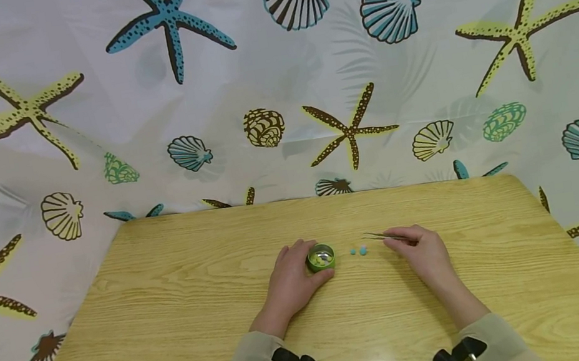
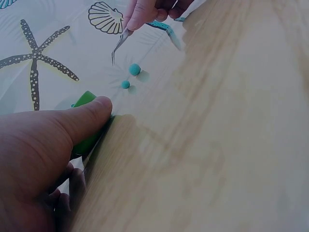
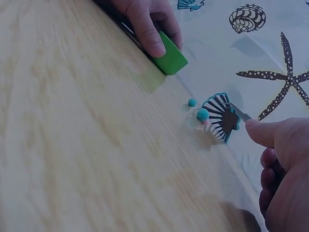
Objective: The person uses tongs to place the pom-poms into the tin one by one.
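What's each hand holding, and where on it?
Left hand grips the green tin round its side wall. Right hand pinches the tweezers near their back end.

On the table (image 1: 176,324), near its middle: a small round tin (image 1: 321,257), open end up, with small beads inside. Left hand (image 1: 291,281) wrapped round the tin from the left, thumb on its near side. Just right of the tin, two beads (image 1: 358,251) side by side on the tabletop, close together, apart from the tin. Right of the beads, the right hand (image 1: 420,251) pinching tweezers (image 1: 386,236), tips pointing left, just behind and right of the beads. Behind the table, a hanging curtain (image 1: 274,82).
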### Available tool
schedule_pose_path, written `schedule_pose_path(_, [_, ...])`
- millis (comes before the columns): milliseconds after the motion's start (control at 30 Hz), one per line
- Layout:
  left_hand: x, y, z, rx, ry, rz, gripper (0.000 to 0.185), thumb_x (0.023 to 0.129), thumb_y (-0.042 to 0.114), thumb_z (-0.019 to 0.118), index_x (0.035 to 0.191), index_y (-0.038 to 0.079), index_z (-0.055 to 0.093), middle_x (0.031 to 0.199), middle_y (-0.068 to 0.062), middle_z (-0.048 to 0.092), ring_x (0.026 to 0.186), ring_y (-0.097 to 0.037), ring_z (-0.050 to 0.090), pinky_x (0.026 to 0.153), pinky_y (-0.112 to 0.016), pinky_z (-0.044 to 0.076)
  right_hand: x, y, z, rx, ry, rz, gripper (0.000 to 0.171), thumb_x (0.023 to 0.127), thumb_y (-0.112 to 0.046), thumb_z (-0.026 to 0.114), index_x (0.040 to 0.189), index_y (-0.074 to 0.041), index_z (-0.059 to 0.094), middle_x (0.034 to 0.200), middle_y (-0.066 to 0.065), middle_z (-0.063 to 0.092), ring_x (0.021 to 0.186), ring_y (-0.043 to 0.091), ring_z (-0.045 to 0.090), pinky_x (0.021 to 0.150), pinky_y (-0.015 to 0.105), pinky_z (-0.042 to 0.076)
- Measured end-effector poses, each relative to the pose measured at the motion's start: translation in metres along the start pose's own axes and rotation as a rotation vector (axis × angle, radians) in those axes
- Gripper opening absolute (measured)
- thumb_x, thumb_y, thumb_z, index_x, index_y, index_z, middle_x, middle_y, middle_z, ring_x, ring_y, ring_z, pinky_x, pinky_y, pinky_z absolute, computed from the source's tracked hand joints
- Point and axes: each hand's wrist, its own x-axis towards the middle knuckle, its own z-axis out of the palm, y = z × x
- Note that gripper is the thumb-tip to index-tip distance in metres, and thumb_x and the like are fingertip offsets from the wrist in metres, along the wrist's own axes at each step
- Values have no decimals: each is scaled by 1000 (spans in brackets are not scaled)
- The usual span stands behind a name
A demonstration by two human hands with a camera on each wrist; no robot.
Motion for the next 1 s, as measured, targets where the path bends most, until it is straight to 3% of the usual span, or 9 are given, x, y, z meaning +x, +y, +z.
schedule_pose_path(1000, [0,1,-1,6,-5,-5,67,97,34,90,151,4,64,154,-17,64,156,-37,47,137,-49,21,-2,7,-2,-68,-43,-5,22,103,-20,83,122,-10,86,110,7,75,91,20,59,74,28,50])
